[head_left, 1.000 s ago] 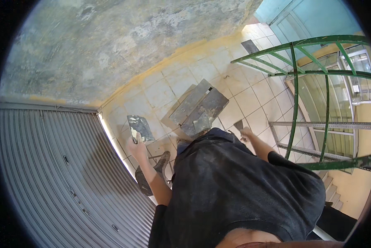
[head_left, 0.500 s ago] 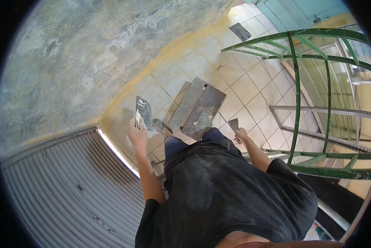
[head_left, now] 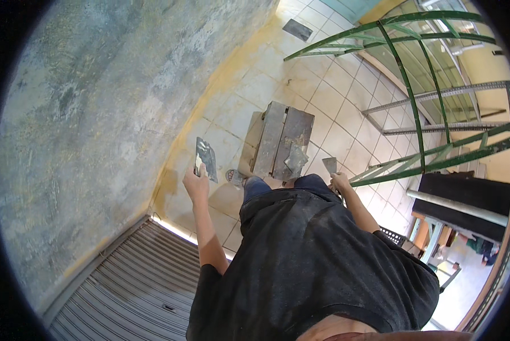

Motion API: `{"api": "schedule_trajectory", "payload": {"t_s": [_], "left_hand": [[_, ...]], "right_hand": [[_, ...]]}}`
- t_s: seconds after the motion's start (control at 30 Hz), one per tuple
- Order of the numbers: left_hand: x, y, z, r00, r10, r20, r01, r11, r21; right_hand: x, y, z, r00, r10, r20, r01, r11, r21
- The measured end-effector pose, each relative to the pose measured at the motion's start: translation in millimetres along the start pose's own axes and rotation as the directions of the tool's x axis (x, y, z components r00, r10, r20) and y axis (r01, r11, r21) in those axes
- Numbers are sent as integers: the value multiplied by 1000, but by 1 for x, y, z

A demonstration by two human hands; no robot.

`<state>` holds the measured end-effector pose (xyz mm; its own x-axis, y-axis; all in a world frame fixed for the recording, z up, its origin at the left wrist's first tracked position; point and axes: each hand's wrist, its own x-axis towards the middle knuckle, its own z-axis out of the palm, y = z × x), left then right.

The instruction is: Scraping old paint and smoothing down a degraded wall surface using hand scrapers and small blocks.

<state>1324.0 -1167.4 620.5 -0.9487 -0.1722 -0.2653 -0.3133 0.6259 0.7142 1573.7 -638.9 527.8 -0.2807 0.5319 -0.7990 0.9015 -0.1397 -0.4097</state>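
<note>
My left hand [head_left: 195, 184] is raised near the grey plastered wall [head_left: 84, 113] and grips a flat metal plate [head_left: 205, 157] smeared with grey plaster. My right hand [head_left: 340, 183] hangs lower at my right side and holds a small putty knife [head_left: 329, 165] with its blade pointing away from me. Below and between my hands stands a wooden bench [head_left: 282, 138] with grey plaster lumps on its top. My dark shirt hides my legs and most of the floor beneath me.
A green metal railing frame [head_left: 414, 96] stands to the right over the pale tiled floor [head_left: 323, 96]. A grey corrugated roller shutter [head_left: 135, 284] fills the lower left. A yellow strip runs along the wall's foot. A dark floor grate [head_left: 296, 29] lies far off.
The view has swung, with the wall now filling more of the left. My left hand with the plate has risen closer to the wall; my right hand keeps the putty knife low.
</note>
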Motion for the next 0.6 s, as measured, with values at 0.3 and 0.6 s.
{"api": "schedule_trajectory", "payload": {"t_s": [0.3, 0.6], "left_hand": [[34, 5, -2, 995, 90, 35, -90, 996, -20], [53, 24, 9, 995, 90, 46, -83, 986, -145]], "right_hand": [[-35, 25, 19, 987, 55, -148, -30, 986, 166], [-57, 52, 1, 974, 67, -216, -36, 989, 143]]}}
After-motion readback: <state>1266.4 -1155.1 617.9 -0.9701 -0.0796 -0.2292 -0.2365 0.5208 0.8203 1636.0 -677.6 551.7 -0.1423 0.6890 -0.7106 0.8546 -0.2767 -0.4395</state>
